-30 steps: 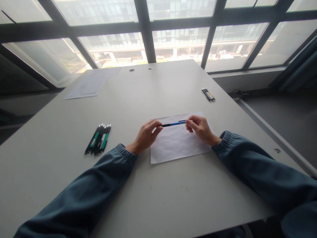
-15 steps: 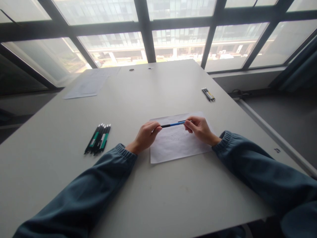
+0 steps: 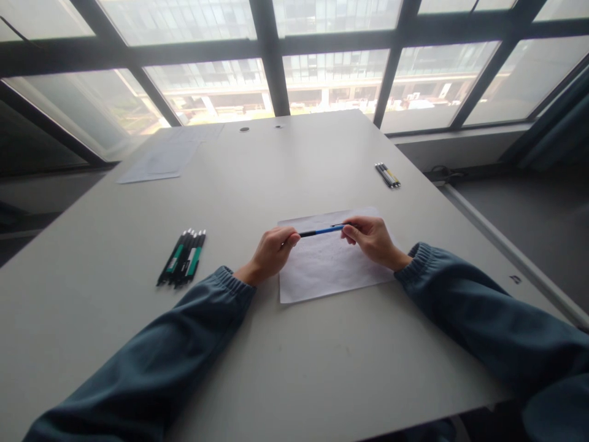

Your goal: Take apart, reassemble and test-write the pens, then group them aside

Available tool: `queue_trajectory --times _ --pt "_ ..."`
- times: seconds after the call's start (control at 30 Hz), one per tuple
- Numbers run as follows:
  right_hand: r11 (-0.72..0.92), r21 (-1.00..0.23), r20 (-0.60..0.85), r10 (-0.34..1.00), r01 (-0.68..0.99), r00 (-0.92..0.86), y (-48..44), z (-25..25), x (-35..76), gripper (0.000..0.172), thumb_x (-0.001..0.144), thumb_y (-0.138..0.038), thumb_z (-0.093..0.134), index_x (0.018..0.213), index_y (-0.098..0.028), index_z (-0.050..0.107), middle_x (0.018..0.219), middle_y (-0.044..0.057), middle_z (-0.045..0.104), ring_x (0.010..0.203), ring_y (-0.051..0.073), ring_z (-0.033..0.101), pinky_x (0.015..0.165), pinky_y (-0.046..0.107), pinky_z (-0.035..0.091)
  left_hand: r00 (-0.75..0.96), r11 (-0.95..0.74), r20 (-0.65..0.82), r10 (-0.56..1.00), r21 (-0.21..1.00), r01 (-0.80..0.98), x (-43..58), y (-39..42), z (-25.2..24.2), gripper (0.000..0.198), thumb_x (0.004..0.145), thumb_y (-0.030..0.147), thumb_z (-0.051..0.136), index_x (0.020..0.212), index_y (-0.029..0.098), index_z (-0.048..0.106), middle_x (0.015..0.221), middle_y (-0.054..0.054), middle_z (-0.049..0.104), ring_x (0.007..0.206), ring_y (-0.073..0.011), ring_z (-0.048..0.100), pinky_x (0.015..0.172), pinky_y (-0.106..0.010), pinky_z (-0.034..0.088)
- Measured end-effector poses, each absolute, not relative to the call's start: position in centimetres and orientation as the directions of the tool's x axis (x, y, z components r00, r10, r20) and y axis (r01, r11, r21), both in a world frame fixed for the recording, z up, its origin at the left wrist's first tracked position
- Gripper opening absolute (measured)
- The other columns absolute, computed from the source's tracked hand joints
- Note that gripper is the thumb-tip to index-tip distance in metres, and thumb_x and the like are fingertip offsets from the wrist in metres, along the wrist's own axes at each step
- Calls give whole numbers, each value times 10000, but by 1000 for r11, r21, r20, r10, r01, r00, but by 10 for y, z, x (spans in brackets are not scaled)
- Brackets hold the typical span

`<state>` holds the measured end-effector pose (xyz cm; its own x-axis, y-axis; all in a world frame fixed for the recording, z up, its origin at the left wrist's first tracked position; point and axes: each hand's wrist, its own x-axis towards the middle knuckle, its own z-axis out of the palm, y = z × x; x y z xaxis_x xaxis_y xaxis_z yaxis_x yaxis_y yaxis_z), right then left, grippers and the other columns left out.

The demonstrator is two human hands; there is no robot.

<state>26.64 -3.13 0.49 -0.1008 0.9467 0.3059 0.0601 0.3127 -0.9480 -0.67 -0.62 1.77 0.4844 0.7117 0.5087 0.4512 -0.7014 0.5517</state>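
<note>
- The left hand [image 3: 271,253] was clamped on the black end of the blue pen [image 3: 323,231].
- The right hand [image 3: 372,239] gripped the clip end.
- The pen spanned the gap between the hands, above the white paper [image 3: 331,270] on the counter [image 3: 294,356].
- Black-and-green pens [image 3: 183,258] lay left; a smaller pen group [image 3: 387,175] lay far right.

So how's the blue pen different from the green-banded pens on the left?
The blue pen is held between the left grip and right grip; the green-banded pens lie on the table. The blue pen runs roughly crosswise, while the green-banded pens point mostly away from the camera. Both have black sections.
</note>
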Motion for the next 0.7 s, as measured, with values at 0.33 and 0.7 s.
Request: queue_trajectory --times 0.33,0.7 --pt "437 -884 430 900 164 -77 -34 5 263 212 890 -369 694 949 -172 750 774 41 721 626 132 610 587 276 516 437 -629 470 767 684 370 -3 -9 17 582 1044 482 395 561 169 478 521 21 450 496 -94 411 545 -249 333" --pt "357 -921 367 929 156 43 -30 5 267 327 862 -468 702 960 -156 695 715 36 681 591 140 591 548 283 496 360 -703 605 710 576 417 -3 -4 18 362 925 453 675 1176 192 656 927 -49 752 805 -152 688 744 -276 523"
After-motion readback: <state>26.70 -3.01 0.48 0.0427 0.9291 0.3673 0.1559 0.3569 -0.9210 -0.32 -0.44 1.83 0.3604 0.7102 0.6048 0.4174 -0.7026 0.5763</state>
